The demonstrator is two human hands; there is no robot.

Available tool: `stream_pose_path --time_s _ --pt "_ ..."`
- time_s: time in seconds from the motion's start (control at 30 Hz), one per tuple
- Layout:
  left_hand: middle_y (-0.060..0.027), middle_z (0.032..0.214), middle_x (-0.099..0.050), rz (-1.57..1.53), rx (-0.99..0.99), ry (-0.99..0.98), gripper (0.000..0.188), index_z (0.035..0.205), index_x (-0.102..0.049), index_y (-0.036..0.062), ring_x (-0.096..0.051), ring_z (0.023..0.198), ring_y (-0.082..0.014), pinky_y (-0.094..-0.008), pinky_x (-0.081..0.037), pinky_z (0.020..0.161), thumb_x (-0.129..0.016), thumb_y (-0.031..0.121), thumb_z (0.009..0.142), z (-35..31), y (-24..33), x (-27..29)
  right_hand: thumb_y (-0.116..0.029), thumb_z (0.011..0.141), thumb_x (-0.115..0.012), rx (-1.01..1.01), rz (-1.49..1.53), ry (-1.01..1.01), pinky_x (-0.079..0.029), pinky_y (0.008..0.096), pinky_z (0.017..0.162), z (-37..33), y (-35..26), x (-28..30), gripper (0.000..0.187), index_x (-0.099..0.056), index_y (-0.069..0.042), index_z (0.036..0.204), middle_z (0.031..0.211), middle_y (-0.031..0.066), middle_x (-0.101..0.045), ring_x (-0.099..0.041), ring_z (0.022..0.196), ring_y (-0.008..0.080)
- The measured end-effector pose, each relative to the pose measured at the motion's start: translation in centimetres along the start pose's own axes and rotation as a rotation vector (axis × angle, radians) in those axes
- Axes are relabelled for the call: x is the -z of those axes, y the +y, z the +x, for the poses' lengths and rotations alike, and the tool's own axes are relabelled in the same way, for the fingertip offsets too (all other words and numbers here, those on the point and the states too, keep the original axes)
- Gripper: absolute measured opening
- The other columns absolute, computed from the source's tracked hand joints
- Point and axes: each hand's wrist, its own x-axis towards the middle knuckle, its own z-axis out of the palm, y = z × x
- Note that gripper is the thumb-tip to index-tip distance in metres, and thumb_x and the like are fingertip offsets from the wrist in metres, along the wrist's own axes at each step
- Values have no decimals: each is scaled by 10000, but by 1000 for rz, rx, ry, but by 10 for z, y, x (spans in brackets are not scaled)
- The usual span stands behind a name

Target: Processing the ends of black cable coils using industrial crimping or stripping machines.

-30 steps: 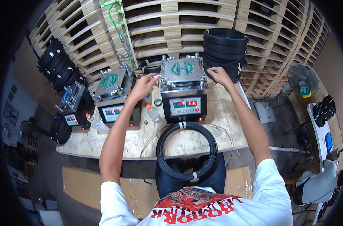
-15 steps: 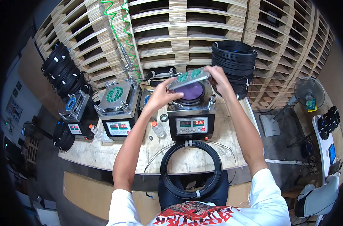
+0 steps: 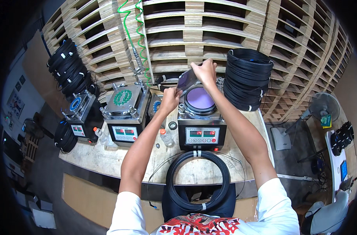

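A metal plate (image 3: 186,80) is tipped up steeply above the polishing machine (image 3: 182,138), its dark, flat face turned partly toward me. My left hand (image 3: 170,100) is closed on its lower left edge, and my right hand (image 3: 205,72) grips the upper right edge. Below it, the machine's round purple polishing pad (image 3: 199,98) lies uncovered inside a dark ring. The green fittings on the plate's other side are hidden from here. A coil of black cable (image 3: 171,180) hangs over the table's front edge at my lap.
Two similar machines, one with green fittings (image 3: 122,98) and one with blue fittings (image 3: 75,104), stand to the left. An orange-capped bottle (image 3: 166,138) and a small round jar (image 3: 172,125) sit beside my machine. Stacked black cable coils (image 3: 249,80) rise at the right. Wooden pallets (image 3: 225,27) line the back.
The plate has gone from nearly level, green fittings up, to steeply tilted, exposing more of the purple pad. My right hand has moved left and up; the display digits have changed.
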Motion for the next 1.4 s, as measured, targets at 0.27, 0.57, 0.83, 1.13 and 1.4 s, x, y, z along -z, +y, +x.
stream_pose_path --time_s 0.27,0.57,0.83,1.13,1.4 --pt "-164 672 -652 -88 300 -142 210 915 -703 -26 -587 622 -137 -370 -483 633 -732 180 890 15 -33 4 -232 837 -661 314 92 -51 -488 449 937 -8 50 25 398 -615 -45 1186 1053 277 -625 -602 1056 418" --pt "-44 842 -722 -301 406 -239 240 977 -721 -42 -596 751 -103 -318 -486 721 -733 184 899 23 -29 4 -156 830 -654 340 -43 79 -490 363 739 -35 125 45 311 -653 -53 1123 819 123 -569 -575 780 239" --pt "-73 1092 -690 -522 446 -583 379 1242 -638 -37 -637 986 -165 -289 -492 926 -676 -9 867 26 -50 43 -49 837 -600 467 85 82 -510 412 703 -39 112 37 151 -667 -4 965 871 188 -605 -641 741 302" --pt "-202 849 -705 66 470 -47 444 1202 -734 135 -696 845 -248 -369 -553 834 -590 64 788 125 -101 112 59 848 -492 444 28 115 -485 433 741 -52 101 51 138 -607 44 922 893 202 -585 -614 809 357" --pt "-201 1454 -515 -154 523 -9 580 1461 -514 90 -484 1347 -296 -370 -380 1097 -642 164 900 189 -162 162 52 853 -478 436 10 69 -471 434 768 -56 85 44 150 -567 38 973 930 206 -569 -598 848 379"
